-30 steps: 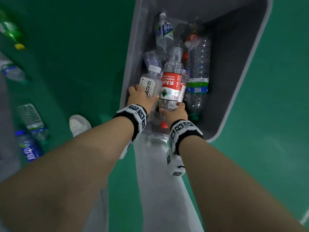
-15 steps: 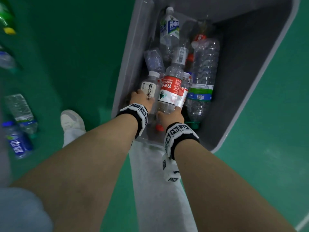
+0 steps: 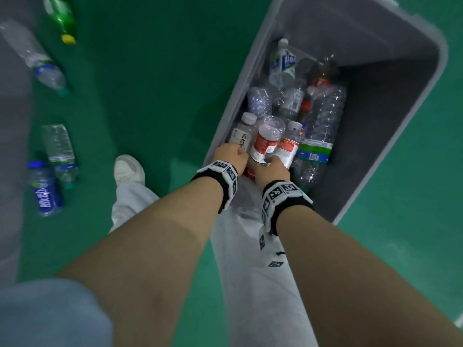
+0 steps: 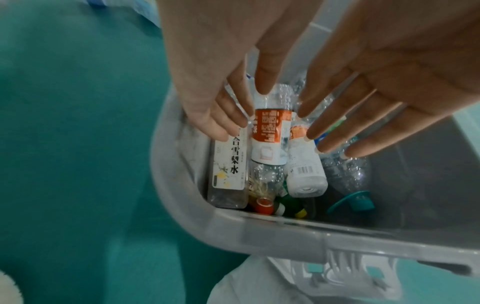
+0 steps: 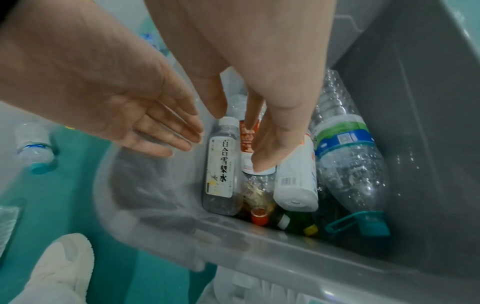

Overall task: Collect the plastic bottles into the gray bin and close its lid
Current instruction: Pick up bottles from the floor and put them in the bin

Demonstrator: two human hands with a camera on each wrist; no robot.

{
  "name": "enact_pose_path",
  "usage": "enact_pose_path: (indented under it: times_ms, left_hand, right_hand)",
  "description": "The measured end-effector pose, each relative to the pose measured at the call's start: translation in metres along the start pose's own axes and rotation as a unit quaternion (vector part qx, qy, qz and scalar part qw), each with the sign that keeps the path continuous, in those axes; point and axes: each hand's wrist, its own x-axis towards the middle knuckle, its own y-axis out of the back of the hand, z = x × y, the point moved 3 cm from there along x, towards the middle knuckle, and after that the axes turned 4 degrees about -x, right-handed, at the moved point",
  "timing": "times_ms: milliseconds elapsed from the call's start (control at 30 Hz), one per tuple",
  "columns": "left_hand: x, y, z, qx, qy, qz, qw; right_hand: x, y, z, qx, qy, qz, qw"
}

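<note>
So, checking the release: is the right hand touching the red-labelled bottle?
Touching. The right wrist view shows the straight fingers of the right hand lying flat on the red-labelled bottle.

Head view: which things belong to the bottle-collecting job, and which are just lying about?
Job: gray bin; red-label bottle and the others inside it; green bottle, clear bottles and blue-label bottle on the floor; left hand; right hand.
Just there: white shoe; green floor; wristbands.
</note>
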Motion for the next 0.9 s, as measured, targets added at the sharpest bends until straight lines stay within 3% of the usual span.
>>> enact_pose_path:
  times_ms: [200, 367, 567, 900]
  left_hand:
    - [-0.026, 0.056, -0.027, -0.062, -0.005, 0.014, 0.998]
    - [-0.040, 0.120, -0.080, -0.093, 0.037, 0.044, 0.994]
    - [-0.045, 0.193, -0.165, -0.166, 0.112, 0.065, 0.978]
    - [-0.038, 0.287, -0.350, -0.226, 0.229, 0.095, 0.942]
  right_hand:
    - [-0.045, -0.015, -0.052, -0.080, 0.066, 0.014, 0.995]
    - [-0.088, -0.056, -0.106, -0.115, 0.127, 0.006, 0.985]
    - [-0.124, -0.128, -0.168, -0.141, 0.159, -0.016, 0.977]
    - [-0.155, -0.298, -0.241, -0.205, 0.181, -0.073, 0.959]
